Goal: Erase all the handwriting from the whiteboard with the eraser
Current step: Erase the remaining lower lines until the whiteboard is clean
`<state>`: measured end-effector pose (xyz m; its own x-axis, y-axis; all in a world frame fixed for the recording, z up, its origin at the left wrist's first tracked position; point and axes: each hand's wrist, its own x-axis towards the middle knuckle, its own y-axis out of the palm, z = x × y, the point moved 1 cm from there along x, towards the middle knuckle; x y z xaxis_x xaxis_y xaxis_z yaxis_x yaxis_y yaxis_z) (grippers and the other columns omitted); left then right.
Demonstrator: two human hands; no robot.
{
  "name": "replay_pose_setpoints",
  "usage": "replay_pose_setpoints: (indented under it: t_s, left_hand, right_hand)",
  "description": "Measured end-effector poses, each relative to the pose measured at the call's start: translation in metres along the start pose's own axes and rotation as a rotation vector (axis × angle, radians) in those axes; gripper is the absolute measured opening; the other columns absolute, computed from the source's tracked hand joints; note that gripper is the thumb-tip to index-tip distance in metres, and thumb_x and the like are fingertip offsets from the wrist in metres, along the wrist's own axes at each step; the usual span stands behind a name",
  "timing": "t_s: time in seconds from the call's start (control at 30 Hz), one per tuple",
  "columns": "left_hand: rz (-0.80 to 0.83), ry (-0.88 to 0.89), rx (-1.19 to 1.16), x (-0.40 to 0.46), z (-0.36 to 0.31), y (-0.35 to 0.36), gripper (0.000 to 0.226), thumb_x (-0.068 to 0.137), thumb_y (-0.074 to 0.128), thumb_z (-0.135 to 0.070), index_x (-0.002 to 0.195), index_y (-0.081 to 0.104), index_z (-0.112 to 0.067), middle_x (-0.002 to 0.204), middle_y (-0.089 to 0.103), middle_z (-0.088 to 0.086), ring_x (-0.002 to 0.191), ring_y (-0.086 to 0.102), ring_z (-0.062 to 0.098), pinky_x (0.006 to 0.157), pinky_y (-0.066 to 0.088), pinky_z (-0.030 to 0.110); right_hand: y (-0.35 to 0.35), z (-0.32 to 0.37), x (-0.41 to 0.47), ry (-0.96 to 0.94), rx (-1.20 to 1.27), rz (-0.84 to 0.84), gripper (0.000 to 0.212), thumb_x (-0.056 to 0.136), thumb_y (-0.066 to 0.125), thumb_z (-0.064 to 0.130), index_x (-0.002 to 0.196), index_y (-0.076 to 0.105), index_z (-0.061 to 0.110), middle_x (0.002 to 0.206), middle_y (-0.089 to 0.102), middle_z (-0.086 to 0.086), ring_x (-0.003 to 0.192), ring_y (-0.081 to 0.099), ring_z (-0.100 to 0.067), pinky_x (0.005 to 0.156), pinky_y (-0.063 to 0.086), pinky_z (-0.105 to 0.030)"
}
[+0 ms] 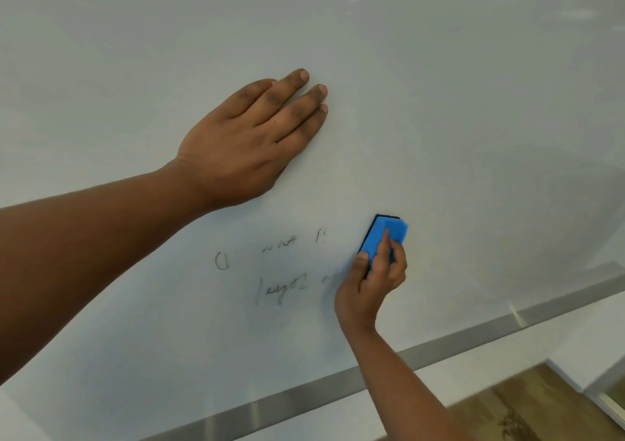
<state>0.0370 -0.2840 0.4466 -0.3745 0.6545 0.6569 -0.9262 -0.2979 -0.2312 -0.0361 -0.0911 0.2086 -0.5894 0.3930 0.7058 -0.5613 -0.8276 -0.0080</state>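
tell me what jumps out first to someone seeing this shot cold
The bright blue eraser stands out most, pressed to the whiteboard right of centre and gripped by the right hand. Just left of it, faint dark handwriting remains on the board, partly smudged. Above that, the left hand lies flat and open on the board, its forearm crossing in from the left edge.

The left hand (243, 139) lies flat on the whiteboard (439, 102) above the handwriting (280, 268); the eraser (384, 236) sits right of it.
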Motion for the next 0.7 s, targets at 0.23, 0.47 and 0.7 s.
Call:
replay_pose_setpoints:
  t_s: [0.23, 0.47, 0.7]
  left_hand:
    - [-0.005, -0.004, -0.013, -0.001, -0.001, -0.003, 0.05, 0.108, 0.037, -0.016, 0.157, 0.033, -0.004, 0.164, 0.032, 0.015, 0.152, 0.029, 0.037, 0.12, 0.03, 0.046]
    - [-0.011, -0.008, 0.009, -0.001, -0.002, -0.001, 0.049, 0.109, 0.037, -0.016, 0.156, 0.034, -0.005, 0.163, 0.034, 0.014, 0.151, 0.031, 0.035, 0.12, 0.031, 0.044]
    - [-0.001, -0.001, 0.016, -0.001, -0.003, -0.002, 0.048, 0.108, 0.034, -0.014, 0.155, 0.036, -0.005, 0.163, 0.035, 0.014, 0.151, 0.032, 0.035, 0.12, 0.032, 0.044]
  right_hand:
    - [-0.001, -0.001, -0.061, -0.265, 0.01, 0.25, 0.048, 0.101, 0.052, 0.02, 0.147, 0.042, 0.013, 0.137, 0.038, -0.006, 0.125, 0.04, -0.027, 0.102, 0.046, -0.05]
    - [0.008, 0.008, -0.077, -0.002, 0.03, 0.114, 0.047, 0.101, 0.048, 0.016, 0.147, 0.039, 0.01, 0.142, 0.034, -0.004, 0.127, 0.041, -0.032, 0.106, 0.044, -0.049]
    - [-0.003, -0.02, -0.084, 0.165, -0.031, 0.12, 0.049, 0.095, 0.059, -0.006, 0.141, 0.044, 0.002, 0.138, 0.039, -0.023, 0.122, 0.044, -0.043, 0.1, 0.047, -0.065]
